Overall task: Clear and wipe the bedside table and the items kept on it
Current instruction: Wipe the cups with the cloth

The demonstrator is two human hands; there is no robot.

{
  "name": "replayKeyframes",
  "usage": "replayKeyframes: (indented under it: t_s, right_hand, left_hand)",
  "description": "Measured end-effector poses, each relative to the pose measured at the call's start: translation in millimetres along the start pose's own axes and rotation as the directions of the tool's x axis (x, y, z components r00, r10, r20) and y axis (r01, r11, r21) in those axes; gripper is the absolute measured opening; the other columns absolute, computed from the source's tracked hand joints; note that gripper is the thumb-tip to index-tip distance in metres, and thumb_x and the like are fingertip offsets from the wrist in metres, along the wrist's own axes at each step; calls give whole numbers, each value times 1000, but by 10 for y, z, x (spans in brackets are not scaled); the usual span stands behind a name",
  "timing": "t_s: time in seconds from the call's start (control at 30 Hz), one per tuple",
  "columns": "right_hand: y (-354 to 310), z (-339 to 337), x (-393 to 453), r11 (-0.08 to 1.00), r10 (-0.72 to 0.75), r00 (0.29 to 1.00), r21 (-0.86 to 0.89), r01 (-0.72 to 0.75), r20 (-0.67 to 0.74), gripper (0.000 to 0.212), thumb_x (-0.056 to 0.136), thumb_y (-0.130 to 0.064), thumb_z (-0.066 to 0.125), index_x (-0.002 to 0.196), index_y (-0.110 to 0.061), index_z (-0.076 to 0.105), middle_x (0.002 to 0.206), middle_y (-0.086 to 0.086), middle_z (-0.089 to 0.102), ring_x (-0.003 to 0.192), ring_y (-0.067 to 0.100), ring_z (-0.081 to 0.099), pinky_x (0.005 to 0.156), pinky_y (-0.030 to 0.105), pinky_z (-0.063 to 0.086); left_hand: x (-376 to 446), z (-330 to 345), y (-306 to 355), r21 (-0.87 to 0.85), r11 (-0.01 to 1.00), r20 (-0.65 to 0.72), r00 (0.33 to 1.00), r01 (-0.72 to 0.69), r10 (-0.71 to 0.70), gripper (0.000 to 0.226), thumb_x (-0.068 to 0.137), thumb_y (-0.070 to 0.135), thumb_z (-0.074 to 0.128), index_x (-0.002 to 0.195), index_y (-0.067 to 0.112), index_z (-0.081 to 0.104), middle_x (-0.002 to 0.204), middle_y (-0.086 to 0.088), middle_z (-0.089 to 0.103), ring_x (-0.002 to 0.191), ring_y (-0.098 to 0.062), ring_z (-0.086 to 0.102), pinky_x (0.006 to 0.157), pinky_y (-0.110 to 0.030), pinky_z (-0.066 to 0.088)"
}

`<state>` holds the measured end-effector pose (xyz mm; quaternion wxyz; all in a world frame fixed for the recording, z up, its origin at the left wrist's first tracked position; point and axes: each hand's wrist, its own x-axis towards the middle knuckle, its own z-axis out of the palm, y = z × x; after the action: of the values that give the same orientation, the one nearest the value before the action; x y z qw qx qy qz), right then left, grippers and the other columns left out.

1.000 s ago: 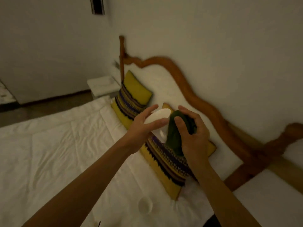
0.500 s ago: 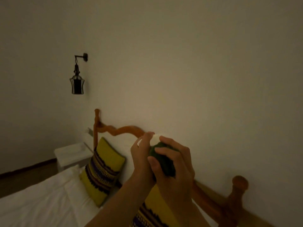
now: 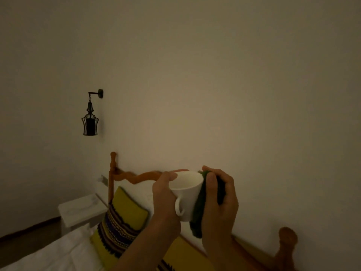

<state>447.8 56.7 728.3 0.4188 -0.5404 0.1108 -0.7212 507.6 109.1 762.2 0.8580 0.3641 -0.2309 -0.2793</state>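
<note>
I hold a white cup (image 3: 187,192) up in front of the wall, over the head of the bed. My left hand (image 3: 163,200) grips its left side, thumb on the rim, and the handle points down toward me. My right hand (image 3: 220,202) presses a dark green cloth (image 3: 199,214) against the cup's right side; a tail of the cloth hangs below the cup. A white bedside table (image 3: 78,211) stands at the far side of the bed, to the lower left.
A yellow striped pillow (image 3: 121,223) leans on the orange wooden headboard (image 3: 136,176). White bed sheets (image 3: 54,253) fill the lower left. A black lantern lamp (image 3: 90,122) hangs on the wall above the far table. A rounded bedpost (image 3: 287,243) rises at lower right.
The view has tilted up from the bed to the wall. The cup has turned so its side and handle face me, and the cloth has moved from over its mouth to its right side.
</note>
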Motion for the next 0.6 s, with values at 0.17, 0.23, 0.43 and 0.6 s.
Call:
replayKeyframes:
  t_s: [0.17,0.23,0.43,0.6]
  right_hand:
    - [-72,215,-303,852,-483,856,-126,508,184,31,95,-45,63,112,-19,64,125,-2,66,123,10,60,98,22,52]
    - [-83,260,-207,903,-402,903,-98,418,151,28,92,-41,66,112,-22,63,121,-11,67,118,5,61,95,21,53]
    - [-54,265,70,954,176,969,211,-211,174,28,93,-40,50,110,-25,66,106,-10,73,102,20,69,74,23,58]
    - [-130,332,-268,998,-63,985,7,63,161,33,96,-59,49,127,-47,53,134,-24,56,122,2,57,90,19,54]
  left_hand:
    - [-37,8,224,-109,972,124,973,206,-193,20,78,24,53,66,8,54,44,-6,60,35,-14,60,36,-22,48]
    - [-20,-23,233,-85,980,71,982,179,-173,26,90,18,45,66,7,49,38,-3,56,30,-12,56,31,-19,44]
    - [103,-168,300,7,1000,31,999,18,-18,52,95,22,43,49,17,66,47,-1,59,43,-13,58,40,-18,47]
    - [150,-83,429,-24,994,82,992,102,-100,34,95,21,41,64,11,49,43,0,55,37,-11,55,39,-14,45]
